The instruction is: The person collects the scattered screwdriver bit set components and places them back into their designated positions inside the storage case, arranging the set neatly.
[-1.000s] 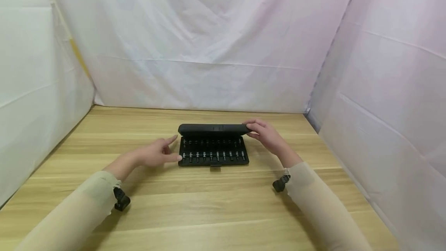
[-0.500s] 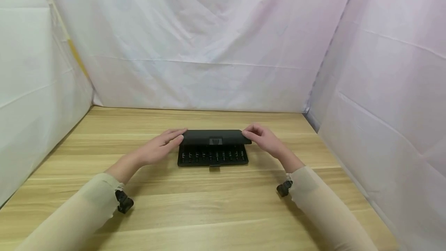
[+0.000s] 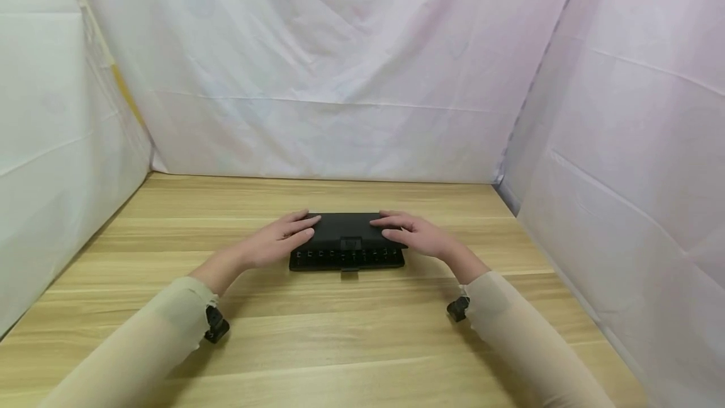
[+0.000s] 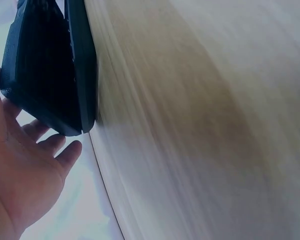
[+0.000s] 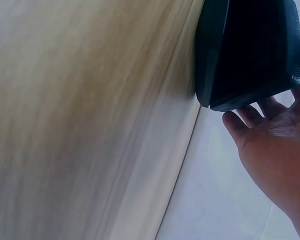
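Observation:
A black hinged case (image 3: 347, 228) lies on the table, its lid tilted down over the base with a gap at the front. Through that gap a row of small metal bits (image 3: 342, 255) shows in the base; the back row is hidden. My left hand (image 3: 275, 241) lies over the lid's left end, fingers extended along its top and side. On the right end rests my right hand (image 3: 419, 233), fingers spread over the lid. Both wrist views show the case (image 4: 45, 65) from its ends, the lid still apart from the base at the front.
The wood-grain table (image 3: 340, 332) stretches in front of and around the case. White cloth (image 3: 340, 80) hangs behind and on both sides. A black wrist camera (image 3: 216, 325) sits at the left sleeve, another (image 3: 457, 308) at the right.
The lid has swung forward and down from nearly upright, covering more of the bits. My left hand has moved from the base's side onto the lid; my right fingers have shifted from its edge onto its top.

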Motion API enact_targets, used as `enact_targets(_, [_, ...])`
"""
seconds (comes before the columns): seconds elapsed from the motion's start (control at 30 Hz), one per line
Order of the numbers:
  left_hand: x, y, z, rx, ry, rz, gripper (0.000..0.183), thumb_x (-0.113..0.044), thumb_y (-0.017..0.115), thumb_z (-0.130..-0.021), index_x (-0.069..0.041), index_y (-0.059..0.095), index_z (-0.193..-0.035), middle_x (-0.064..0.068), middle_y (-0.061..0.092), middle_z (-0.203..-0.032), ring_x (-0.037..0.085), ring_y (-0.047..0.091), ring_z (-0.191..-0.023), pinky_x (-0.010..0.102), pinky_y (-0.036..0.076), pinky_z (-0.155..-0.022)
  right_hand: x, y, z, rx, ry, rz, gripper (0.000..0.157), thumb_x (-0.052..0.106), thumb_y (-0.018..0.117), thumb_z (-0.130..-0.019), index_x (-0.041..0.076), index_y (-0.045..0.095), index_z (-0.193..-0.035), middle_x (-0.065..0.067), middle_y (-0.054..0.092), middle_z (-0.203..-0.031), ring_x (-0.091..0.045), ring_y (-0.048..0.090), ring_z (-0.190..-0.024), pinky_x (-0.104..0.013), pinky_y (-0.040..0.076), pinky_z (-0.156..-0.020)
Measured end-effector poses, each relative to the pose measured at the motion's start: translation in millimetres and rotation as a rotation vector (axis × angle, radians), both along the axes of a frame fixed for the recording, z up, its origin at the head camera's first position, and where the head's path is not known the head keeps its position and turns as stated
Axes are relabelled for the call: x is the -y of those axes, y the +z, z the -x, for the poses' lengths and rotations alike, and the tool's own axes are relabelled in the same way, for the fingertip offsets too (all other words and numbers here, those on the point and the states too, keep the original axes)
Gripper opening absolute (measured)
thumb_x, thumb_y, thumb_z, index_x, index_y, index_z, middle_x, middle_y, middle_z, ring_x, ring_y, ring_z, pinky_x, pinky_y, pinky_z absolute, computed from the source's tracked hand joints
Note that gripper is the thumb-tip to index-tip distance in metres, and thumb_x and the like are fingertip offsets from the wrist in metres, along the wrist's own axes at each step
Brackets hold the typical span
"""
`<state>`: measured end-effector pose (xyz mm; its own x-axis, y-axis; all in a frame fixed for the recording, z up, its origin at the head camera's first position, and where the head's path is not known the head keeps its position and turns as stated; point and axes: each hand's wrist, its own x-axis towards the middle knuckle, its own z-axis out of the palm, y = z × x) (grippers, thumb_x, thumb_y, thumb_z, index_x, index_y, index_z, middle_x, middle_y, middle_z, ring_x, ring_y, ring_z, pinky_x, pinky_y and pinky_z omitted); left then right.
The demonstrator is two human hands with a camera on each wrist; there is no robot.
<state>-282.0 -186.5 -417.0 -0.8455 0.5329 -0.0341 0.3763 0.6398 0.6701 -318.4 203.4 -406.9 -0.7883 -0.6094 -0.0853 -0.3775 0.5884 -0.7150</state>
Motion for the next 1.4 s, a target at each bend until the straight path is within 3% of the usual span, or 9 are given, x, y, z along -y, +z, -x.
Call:
enact_targets(0.23, [-8.5,-1.5,0.8,0.016,-0.059,0.077,0.066,-0.054,0.041,-0.118,-0.025,0.028,-0.175,0.016,0.002,-0.186,0.048,-0.01,-0.17,0.076,0.004,-0.131,2.2,-0.9,-2.8,-0.035,0.074,-0.065,0.046,0.045,0.061,-0.113,0.036,0.061,-0.157,-0.008,0.022,-0.184,-0.038,0.004,-0.173,-0.07,0.013,-0.134])
enact_targets(0.43, [-10.2,-1.4,-3.5,0.038,-0.084,0.15,0.065,-0.052,0.04,-0.118,-0.029,0.022,-0.177,0.013,-0.008,-0.186,0.046,-0.018,-0.169,0.078,0.001,-0.13,4.9,0.0,-6.3,-0.038,0.073,-0.099,0.046,0.043,0.068,-0.109,0.036,0.064,-0.155,-0.003,0.021,-0.184,-0.036,0.001,-0.173,-0.071,0.014,-0.134])
enact_targets(0.9, [-11.2,-4.4,-7.2,0.042,-0.104,0.179,0.066,-0.053,0.039,-0.119,-0.03,0.019,-0.177,0.011,-0.012,-0.186,0.044,-0.022,-0.168,0.081,0.001,-0.128,7.9,-4.5,-7.5,-0.069,0.064,-0.112,0.045,0.037,0.072,-0.108,0.032,0.068,-0.152,-0.009,0.022,-0.184,-0.042,0.009,-0.171,-0.075,0.018,-0.131])
enact_targets(1.07, [-12.6,-3.4,-7.5,0.048,-0.114,0.196,0.066,-0.052,0.037,-0.119,-0.03,0.016,-0.178,0.012,-0.014,-0.185,0.044,-0.023,-0.168,0.081,0.0,-0.128,20.4,-2.6,-11.0,-0.061,0.047,-0.151,0.063,0.047,0.078,-0.101,0.038,0.058,-0.159,-0.009,0.014,-0.185,-0.041,0.007,-0.172,-0.075,0.019,-0.13])
enact_targets(1.23, [-13.5,-4.7,-6.8,0.051,-0.115,0.206,0.067,-0.055,0.035,-0.119,-0.031,0.015,-0.178,0.012,-0.015,-0.185,0.044,-0.023,-0.168,0.081,0.0,-0.128,42.5,-2.5,-16.1,-0.101,0.063,-0.259,0.089,0.061,0.086,-0.09,0.045,0.044,-0.167,-0.011,0.003,-0.186,-0.045,-0.005,-0.171,-0.075,0.009,-0.132])
enact_targets(1.4, [-14.2,-4.9,-7.1,0.051,-0.12,0.181,0.069,-0.059,0.034,-0.118,-0.03,0.015,-0.178,0.015,-0.015,-0.185,0.046,-0.024,-0.167,0.084,0.001,-0.126,54.1,-2.9,-18.7,-0.154,0.047,-0.303,0.089,0.063,0.085,-0.09,0.046,0.044,-0.167,-0.013,0.007,-0.186,-0.048,-0.002,-0.171,-0.072,0.004,-0.134])
